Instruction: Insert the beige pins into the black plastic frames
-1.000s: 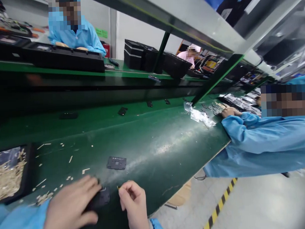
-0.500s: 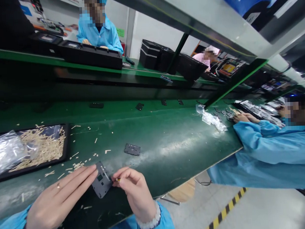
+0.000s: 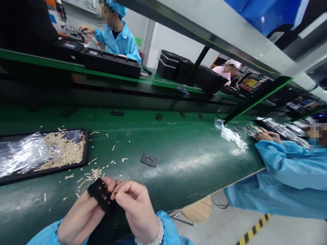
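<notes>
A dark flat plate with several small cutouts [image 3: 99,192] is raised in my left hand [image 3: 82,214], whose fingers wrap behind it. My right hand [image 3: 134,204] is at the plate's right edge, thumb and forefinger pinched on a small yellowish piece [image 3: 116,194]; its exact kind I cannot make out. Just beyond my hands lies a scatter of short pale strips [image 3: 95,173] on the green tabletop. A second dark plate [image 3: 149,160] rests flat, farther off and to the right.
On the left stands a black tray [image 3: 86,146] holding many pale strips and a clear plastic bag [image 3: 22,154]. Small black parts [image 3: 117,113] lie along the bench's back. A co-worker in a blue sleeve [image 3: 285,168] sits on the right, near crumpled clear plastic [image 3: 231,136].
My left hand has gone from lying flat on the plate to gripping it, lifted and turned over. The right hand stays pinched beside it. The view has shifted slightly left.
</notes>
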`<move>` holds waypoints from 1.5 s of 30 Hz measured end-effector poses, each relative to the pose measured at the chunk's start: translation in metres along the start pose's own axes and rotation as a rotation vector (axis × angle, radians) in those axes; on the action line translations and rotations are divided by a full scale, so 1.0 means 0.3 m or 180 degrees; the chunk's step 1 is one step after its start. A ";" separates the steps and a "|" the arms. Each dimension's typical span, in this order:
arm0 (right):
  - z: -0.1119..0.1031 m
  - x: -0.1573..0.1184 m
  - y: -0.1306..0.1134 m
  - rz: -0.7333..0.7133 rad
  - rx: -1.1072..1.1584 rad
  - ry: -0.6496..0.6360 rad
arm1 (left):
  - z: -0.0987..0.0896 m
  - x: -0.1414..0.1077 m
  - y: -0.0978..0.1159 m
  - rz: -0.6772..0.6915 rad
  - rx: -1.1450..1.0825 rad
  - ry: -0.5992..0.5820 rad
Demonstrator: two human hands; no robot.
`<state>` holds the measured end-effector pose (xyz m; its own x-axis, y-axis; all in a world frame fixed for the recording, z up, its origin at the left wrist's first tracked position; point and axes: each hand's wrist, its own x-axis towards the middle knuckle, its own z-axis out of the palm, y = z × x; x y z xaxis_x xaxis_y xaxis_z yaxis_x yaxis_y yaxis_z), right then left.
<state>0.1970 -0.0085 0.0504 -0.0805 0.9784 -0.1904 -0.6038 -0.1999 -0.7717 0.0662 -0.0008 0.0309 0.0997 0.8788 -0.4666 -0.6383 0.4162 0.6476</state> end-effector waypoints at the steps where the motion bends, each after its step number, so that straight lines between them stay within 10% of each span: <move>1: 0.006 -0.003 0.002 0.0037 -0.0067 0.0027 | 0.012 0.001 0.004 -0.0040 -0.0282 -0.0082; 19: 0.061 -0.032 0.024 0.0586 -0.1045 -0.0076 | 0.078 -0.029 0.082 -0.0197 -0.1110 -0.0372; 28: 0.058 -0.030 0.002 -0.0062 -0.1664 -0.0118 | 0.035 -0.019 0.069 0.0087 -0.0380 -0.0212; 45: 0.032 -0.036 -0.022 -0.0259 -0.1642 -0.0280 | 0.069 -0.052 0.109 0.0476 0.0509 0.0802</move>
<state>0.1944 -0.0173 0.0633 -0.1292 0.9882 -0.0828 -0.1439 -0.1013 -0.9844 0.0596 0.0041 0.0718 -0.1909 0.8559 -0.4806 -0.5016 0.3358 0.7973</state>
